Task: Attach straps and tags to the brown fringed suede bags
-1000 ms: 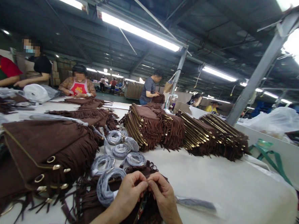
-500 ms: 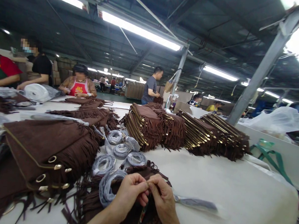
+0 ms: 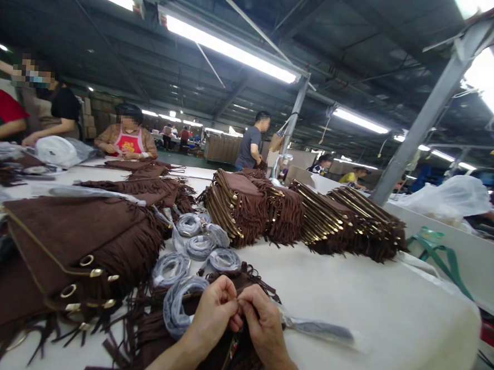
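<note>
Far left, upper part: red sleeve (image 3: 9,112) at the frame edge; next to it a person in black (image 3: 65,109), white roll (image 3: 56,151) on the desk (image 3: 390,305) in front. Lower left: brown fringed pile (image 3: 88,237), flap edged in gold, two rings (image 3: 86,260) showing, loose fringe trailing beneath. Above it, farther off, a person in a red apron (image 3: 130,144). Left of centre: coils (image 3: 170,269) in clear film, several together, the nearest (image 3: 184,307) just beside the left wrist. Lower centre: the bag (image 3: 247,358), brown, fringed, lying under both hands, partly hidden by them. Left hand (image 3: 216,306): grip together, thumb against fingers in a pinch. A dark strip (image 3: 234,345) flecked with red runs below the fingertips; whether it joins what they work on, cannot tell. Right hand (image 3: 260,320): grip likewise together, its fingertips meeting the left's. Anything between them too small to make out. Step in hand, as I judge it: fine fingertip work on a small part, over the bag. Next move seems to call for two steady pinches and close control, without dragging the fringe. Behind the hands, mid-frame: near stack (image 3: 239,207), gold edges facing left. Right of the right hand: flat wrapped strap (image 3: 322,330). Beyond, slanted stack (image 3: 349,219); far right, clear sack (image 3: 442,200) and green band (image 3: 443,253).
</note>
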`<action>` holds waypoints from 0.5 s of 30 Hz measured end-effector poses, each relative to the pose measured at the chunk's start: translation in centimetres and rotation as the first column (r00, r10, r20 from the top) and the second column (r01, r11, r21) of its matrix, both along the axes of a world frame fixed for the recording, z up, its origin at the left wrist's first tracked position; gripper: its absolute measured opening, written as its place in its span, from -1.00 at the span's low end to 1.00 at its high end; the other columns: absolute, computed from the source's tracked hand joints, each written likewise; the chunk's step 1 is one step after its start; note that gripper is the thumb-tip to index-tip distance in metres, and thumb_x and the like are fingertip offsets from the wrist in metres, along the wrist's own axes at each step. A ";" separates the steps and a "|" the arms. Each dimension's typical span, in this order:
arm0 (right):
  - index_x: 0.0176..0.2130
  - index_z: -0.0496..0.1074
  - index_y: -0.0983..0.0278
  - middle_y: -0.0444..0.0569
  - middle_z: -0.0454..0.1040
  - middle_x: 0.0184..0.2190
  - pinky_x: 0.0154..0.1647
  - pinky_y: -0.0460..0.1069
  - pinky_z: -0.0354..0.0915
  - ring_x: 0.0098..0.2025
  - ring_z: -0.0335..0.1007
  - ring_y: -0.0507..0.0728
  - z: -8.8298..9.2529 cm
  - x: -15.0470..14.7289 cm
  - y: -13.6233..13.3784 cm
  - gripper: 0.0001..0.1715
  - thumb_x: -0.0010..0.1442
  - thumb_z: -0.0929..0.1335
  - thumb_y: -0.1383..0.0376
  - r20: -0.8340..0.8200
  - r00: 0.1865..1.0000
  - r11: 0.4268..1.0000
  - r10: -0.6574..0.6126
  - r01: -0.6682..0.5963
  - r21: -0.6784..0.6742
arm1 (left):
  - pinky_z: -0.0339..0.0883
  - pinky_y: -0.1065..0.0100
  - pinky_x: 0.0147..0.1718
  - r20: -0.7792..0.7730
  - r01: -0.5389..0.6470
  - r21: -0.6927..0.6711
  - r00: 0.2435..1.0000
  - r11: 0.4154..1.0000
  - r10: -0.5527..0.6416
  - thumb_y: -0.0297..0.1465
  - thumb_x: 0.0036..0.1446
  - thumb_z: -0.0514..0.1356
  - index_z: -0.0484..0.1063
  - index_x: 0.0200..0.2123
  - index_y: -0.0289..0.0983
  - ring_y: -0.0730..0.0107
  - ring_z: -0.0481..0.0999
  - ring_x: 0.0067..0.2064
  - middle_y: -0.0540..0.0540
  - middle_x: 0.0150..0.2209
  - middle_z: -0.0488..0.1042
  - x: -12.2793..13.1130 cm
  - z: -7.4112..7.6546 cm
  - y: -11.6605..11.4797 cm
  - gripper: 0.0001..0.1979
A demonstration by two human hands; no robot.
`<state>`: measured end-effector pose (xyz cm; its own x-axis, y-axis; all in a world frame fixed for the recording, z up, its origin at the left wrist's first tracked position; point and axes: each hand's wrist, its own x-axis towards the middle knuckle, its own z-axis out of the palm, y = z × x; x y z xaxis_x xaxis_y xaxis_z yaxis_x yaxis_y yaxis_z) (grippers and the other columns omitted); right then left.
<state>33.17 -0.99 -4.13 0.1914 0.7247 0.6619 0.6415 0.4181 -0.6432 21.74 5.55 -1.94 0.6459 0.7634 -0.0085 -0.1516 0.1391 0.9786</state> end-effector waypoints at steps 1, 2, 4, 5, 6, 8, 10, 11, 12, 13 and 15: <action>-0.44 0.32 0.23 -0.15 0.33 -0.46 -0.36 -0.09 0.17 -0.40 0.27 0.05 0.1 0.1 -0.1 -0.74 0.31 0.25 0.32 -0.010 1.000 1.000 0.014 -0.014 -0.018 | 0.24 0.51 -0.67 -0.007 0.006 0.016 1.000 1.000 -0.006 -0.35 -0.17 0.14 0.12 -0.43 -0.21 0.51 0.41 -0.64 0.15 -0.64 0.35 0.0 0.0 0.1 -0.78; -0.43 0.33 0.23 -0.15 0.34 -0.46 -0.36 -0.09 0.18 -0.39 0.28 0.05 0.4 0.2 -0.2 -0.74 0.32 0.26 0.31 -0.025 0.999 0.998 0.034 -0.035 -0.044 | 0.26 0.50 -0.65 -0.019 0.019 0.042 1.000 0.999 -0.018 -0.36 -0.13 0.11 0.12 -0.41 -0.21 0.50 0.41 -0.63 0.14 -0.62 0.34 -0.2 0.1 0.1 -0.81; -0.41 0.37 0.24 -0.14 0.38 -0.44 -0.33 -0.09 0.21 -0.37 0.31 0.06 1.5 0.6 -0.5 -0.74 0.32 0.27 0.26 -0.069 0.996 0.993 0.055 -0.061 -0.096 | 0.34 0.43 -0.57 -0.081 0.046 0.158 0.996 0.986 -0.034 -0.41 -0.04 0.06 0.17 -0.33 -0.22 0.46 0.46 -0.55 0.06 -0.50 0.41 -1.2 0.9 -0.1 -0.86; -0.40 0.39 0.24 -0.14 0.40 -0.43 -0.31 -0.09 0.22 -0.36 0.33 0.07 2.4 0.8 -0.7 -0.73 0.33 0.27 0.23 -0.086 0.996 0.994 0.034 -0.043 -0.102 | 0.39 0.38 -0.49 -0.136 0.050 0.268 0.991 0.962 -0.013 -0.45 0.00 0.03 0.20 -0.27 -0.23 0.42 0.49 -0.47 0.01 -0.41 0.44 -1.9 1.6 -0.4 -0.83; -0.38 0.41 0.24 -0.13 0.41 -0.42 -0.30 -0.08 0.23 -0.34 0.34 0.07 3.5 1.0 -0.7 -0.72 0.34 0.27 0.20 -0.085 0.996 0.996 -0.005 -0.003 -0.090 | 0.42 0.31 -0.38 -0.206 0.058 0.404 0.978 0.913 0.029 -0.49 0.02 0.01 0.23 -0.22 -0.24 0.38 0.51 -0.37 -0.05 -0.31 0.46 -2.8 2.5 -0.9 -0.79; -0.33 0.44 0.23 -0.10 0.45 -0.37 -0.24 -0.07 0.24 -0.29 0.37 0.09 5.9 0.8 -0.2 -0.70 0.36 0.24 0.19 0.003 0.997 0.995 -0.083 0.083 -0.050 | 0.41 0.18 -0.16 -0.375 0.144 0.649 0.915 0.747 0.149 -0.56 0.03 0.01 0.28 -0.16 -0.24 0.27 0.49 -0.18 -0.13 -0.15 0.44 -4.6 4.1 -2.3 -0.72; -0.24 0.48 0.24 -0.05 0.51 -0.27 -0.12 -0.03 0.24 -0.18 0.40 0.14 7.9 -0.3 1.0 -0.77 0.36 0.26 0.24 0.218 0.973 0.991 -0.076 0.097 -0.091 | 0.37 0.07 -0.05 -0.577 0.353 0.713 0.786 0.606 0.221 -0.53 0.04 0.08 0.33 -0.17 -0.27 0.12 0.45 -0.06 -0.20 -0.07 0.42 -6.2 5.3 -4.0 -0.75; -0.15 0.48 0.24 -0.01 0.52 -0.18 -0.04 0.01 0.23 -0.10 0.39 0.17 8.5 -1.2 1.9 -0.81 0.34 0.28 0.26 0.339 0.941 0.983 -0.019 0.079 -0.166 | 0.36 0.01 -0.04 -0.678 0.464 0.674 0.698 0.576 0.231 -0.49 0.03 0.13 0.35 -0.16 -0.29 0.04 0.43 -0.03 -0.24 -0.03 0.41 -6.8 5.5 -4.8 -0.75; -0.05 0.46 0.26 0.04 0.52 -0.11 0.01 0.05 0.22 -0.03 0.38 0.22 8.8 -2.2 2.8 -0.77 0.31 0.32 0.27 0.435 0.898 0.963 0.061 0.061 -0.261 | 0.36 -0.03 -0.03 -0.754 0.545 0.623 0.610 0.562 0.244 -0.45 0.01 0.18 0.37 -0.13 -0.31 -0.04 0.41 0.00 -0.28 0.00 0.40 -7.2 5.4 -5.5 -0.71; 0.02 0.42 0.28 0.10 0.51 -0.07 0.04 0.08 0.23 0.01 0.37 0.26 8.9 -3.3 3.9 -0.67 0.26 0.37 0.26 0.496 0.855 0.933 0.148 0.046 -0.357 | 0.36 -0.06 -0.02 -0.799 0.592 0.586 0.537 0.554 0.270 -0.42 -0.01 0.22 0.38 -0.09 -0.33 -0.10 0.39 0.03 -0.30 0.03 0.40 -7.5 5.1 -6.2 -0.65; 0.03 0.42 0.33 0.17 0.54 -0.12 -0.03 0.12 0.29 -0.04 0.42 0.34 8.4 -5.3 5.8 -0.50 0.12 0.49 0.24 0.526 0.804 0.872 0.277 0.020 -0.490 | 0.35 -0.08 0.00 -0.813 0.608 0.582 0.466 0.541 0.351 -0.43 0.00 0.21 0.38 -0.04 -0.34 -0.13 0.38 0.07 -0.32 0.04 0.40 -7.8 4.1 -7.0 -0.61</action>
<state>27.82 4.81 4.29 -0.2248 0.9524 0.2061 0.9065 0.2820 -0.3143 13.95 -1.42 2.11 0.7591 0.6459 -0.0811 0.6437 -0.7260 0.2421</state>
